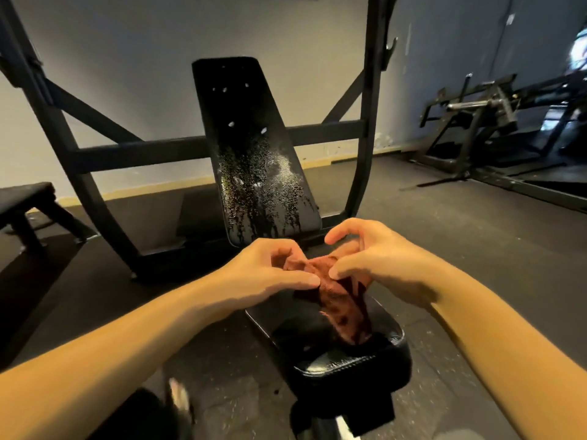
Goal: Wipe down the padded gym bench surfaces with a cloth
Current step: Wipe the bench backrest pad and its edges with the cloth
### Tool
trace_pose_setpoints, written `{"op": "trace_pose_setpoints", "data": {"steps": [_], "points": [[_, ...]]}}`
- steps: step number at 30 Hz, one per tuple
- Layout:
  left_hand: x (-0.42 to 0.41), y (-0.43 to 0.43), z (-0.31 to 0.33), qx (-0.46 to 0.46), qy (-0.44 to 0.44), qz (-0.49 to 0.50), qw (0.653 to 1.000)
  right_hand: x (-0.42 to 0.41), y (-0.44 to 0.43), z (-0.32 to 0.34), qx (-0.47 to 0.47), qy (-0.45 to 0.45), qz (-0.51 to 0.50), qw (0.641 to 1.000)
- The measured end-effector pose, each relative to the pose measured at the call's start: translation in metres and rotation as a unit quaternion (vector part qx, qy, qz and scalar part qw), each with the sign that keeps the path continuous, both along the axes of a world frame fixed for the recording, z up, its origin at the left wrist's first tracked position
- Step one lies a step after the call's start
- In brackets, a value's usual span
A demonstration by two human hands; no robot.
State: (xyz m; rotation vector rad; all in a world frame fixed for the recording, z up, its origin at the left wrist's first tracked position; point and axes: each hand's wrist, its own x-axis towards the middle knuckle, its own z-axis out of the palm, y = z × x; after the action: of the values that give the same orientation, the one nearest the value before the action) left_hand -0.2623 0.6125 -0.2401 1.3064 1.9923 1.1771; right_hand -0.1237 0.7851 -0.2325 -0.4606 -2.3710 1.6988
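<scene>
Both hands are closed on the cloth [338,300]: the left hand [276,271] and the right hand [378,258] each pinch its upper edge between thumb and fingers, above the seat pad [349,357]. The cloth hangs bunched, its lower end reaching the seat pad; contact cannot be confirmed. The inclined back pad [251,160] carries spray droplets, with runs toward its lower edge. Risks: a bunched cloth presents a small contact face and is likely to leave streaks; a fingertip pinch may slip under wiping pressure; delay may let liquid run off the back pad onto the floor [476,249]
</scene>
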Motion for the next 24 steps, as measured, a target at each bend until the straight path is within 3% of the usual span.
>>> {"op": "trace_pose_setpoints", "data": {"steps": [4, 7, 14, 18, 21, 24], "points": [[-0.039, -0.008, -0.014, 0.102, 0.006, 0.098, 0.990, -0.063, -0.004, -0.002, -0.005, 0.048, -0.081, 0.996], [-0.088, -0.006, -0.021, 0.172, -0.060, 0.157, 0.971, -0.112, -0.002, -0.002, 0.009, 0.008, -0.035, 0.999], [-0.183, 0.014, -0.045, 0.112, -0.143, 0.128, 0.975, -0.203, 0.015, -0.003, -0.010, 0.042, -0.078, 0.996], [-0.230, 0.028, -0.058, 0.001, -0.092, 0.066, 0.994, -0.240, 0.029, -0.004, 0.012, 0.074, -0.184, 0.980], [-0.277, 0.037, -0.050, -0.028, 0.056, 0.064, 0.996, -0.268, 0.037, -0.006, 0.051, 0.046, -0.242, 0.968], [-0.327, 0.042, -0.035, -0.026, 0.195, 0.100, 0.975, -0.305, 0.037, -0.010, 0.098, -0.015, -0.277, 0.956]]}}
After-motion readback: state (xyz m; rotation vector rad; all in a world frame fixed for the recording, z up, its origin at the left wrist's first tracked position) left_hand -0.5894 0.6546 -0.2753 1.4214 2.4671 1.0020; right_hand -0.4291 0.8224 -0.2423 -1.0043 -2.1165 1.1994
